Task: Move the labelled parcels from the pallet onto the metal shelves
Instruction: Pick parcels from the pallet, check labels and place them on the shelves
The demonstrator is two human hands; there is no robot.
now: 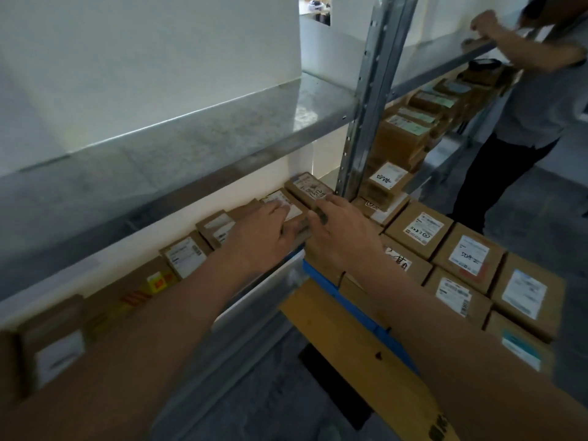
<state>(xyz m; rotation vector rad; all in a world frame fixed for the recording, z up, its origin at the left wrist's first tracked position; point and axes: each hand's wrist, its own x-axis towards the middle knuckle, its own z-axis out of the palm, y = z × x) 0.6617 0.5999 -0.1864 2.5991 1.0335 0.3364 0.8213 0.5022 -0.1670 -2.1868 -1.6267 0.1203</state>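
your left hand (264, 237) and right hand (337, 233) are clamped on one small parcel (291, 213), each grip on a side, seating it in the row on the lower shelf (254, 297) beside the upright post (366, 122). this looks like the placing step. next, let go and turn to the labelled parcels (467, 259) waiting on the pallet (343, 329), just to your right.

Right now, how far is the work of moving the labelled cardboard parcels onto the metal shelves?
Done: a row of brown labelled cardboard parcels already lies on the lower grey metal shelf. In hand: the left hand and right hand hold one small cardboard parcel at the row's end. Left: many labelled parcels remain on the wooden pallet with blue edge.
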